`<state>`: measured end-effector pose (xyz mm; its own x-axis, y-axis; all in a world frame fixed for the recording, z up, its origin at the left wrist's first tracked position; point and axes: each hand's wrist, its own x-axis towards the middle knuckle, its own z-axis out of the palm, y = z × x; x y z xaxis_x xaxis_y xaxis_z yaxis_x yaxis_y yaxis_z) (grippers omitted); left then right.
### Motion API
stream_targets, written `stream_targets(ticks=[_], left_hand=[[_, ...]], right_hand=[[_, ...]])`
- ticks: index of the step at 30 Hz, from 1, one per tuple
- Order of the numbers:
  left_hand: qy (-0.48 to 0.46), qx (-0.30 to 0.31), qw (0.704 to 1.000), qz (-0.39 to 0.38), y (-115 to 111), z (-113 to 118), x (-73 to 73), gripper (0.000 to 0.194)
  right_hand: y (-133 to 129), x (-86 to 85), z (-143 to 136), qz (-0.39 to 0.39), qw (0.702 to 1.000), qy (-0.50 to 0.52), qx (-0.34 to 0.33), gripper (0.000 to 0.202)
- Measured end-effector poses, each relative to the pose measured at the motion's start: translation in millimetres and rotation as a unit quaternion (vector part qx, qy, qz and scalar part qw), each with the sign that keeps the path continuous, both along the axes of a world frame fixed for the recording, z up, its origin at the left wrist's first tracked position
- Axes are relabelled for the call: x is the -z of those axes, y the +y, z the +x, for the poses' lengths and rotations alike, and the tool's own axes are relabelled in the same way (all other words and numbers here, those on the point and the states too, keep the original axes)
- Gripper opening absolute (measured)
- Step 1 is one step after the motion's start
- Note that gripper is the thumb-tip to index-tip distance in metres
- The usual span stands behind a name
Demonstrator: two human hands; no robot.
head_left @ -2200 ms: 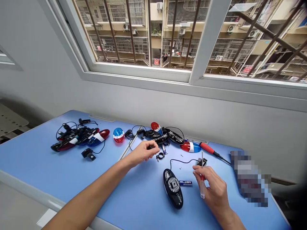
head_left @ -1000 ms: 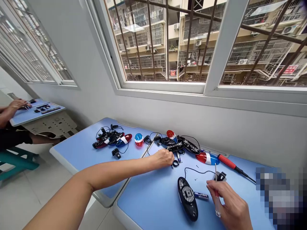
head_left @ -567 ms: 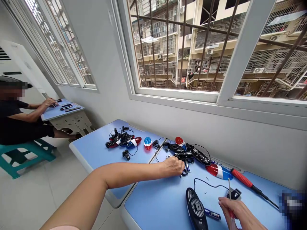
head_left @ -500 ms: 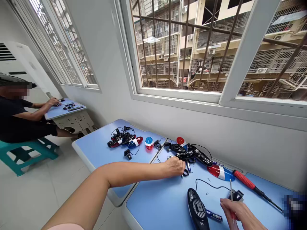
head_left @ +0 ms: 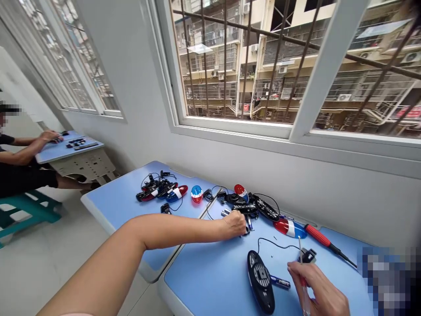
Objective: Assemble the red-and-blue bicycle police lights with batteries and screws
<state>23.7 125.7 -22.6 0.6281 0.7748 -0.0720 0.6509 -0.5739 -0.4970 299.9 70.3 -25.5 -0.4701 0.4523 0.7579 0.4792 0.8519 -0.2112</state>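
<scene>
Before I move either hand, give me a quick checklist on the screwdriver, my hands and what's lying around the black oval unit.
1. Screwdriver in the right hand: ok.
2. Oval unit lying with its slotted face up: ok.
3. Left hand clear of the pile of black parts: not ok, it is down at the pile's near edge.
4. Left hand's grip empty: cannot tell, its fingers are hidden.
5. Loose bits gathered up: not ok, they lie scattered beyond the unit.
6. Battery apart from the unit: cannot tell, its end lies right at the edge.
</scene>
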Motion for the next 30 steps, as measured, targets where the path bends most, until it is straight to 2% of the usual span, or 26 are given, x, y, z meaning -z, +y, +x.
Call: stream_targets(ticks=[5,8,11,14,18,21,26,30], left_hand=[[0.021,-0.022,0.999,-0.018,-4,-3,6.7,0.021],[0.042,-0.053,0.997,-0.04,-3,-3,15.1,0.011],[0.055,-0.087,0.993,-0.058,1,-1,22.6,0.028],[0.056,-0.098,0.991,-0.067,6,-1,25.0,0.032],[0.043,-0.081,0.994,-0.061,8,-3,21.1,0.029],[0.023,-0.06,0.997,-0.04,3,-7,16.8,0.008],[-0.024,-0.033,0.999,-0.008,-18,-15,10.7,0.022],[-0.059,-0.046,0.997,0.0,-37,-31,3.9,0.031]], right_hand=[[-9,-9.1,-11,-0.013,1.0,0.027,0.0,0.014],[-12,-10.6,-13,-0.021,0.999,0.028,-0.004,0.016],[-13,-10.4,-13,-0.021,0.999,0.028,-0.009,0.018],[-13,-9.5,-12,-0.027,0.999,0.027,-0.008,0.019],[-14,-9.0,-12,-0.026,0.999,0.028,-0.003,0.018],[-14,-9.4,-13,-0.022,0.999,0.031,-0.002,0.016],[-15,-9.8,-13,-0.018,0.999,0.028,0.0,0.014],[-14,-9.7,-13,-0.024,0.999,0.034,0.007,0.013]])
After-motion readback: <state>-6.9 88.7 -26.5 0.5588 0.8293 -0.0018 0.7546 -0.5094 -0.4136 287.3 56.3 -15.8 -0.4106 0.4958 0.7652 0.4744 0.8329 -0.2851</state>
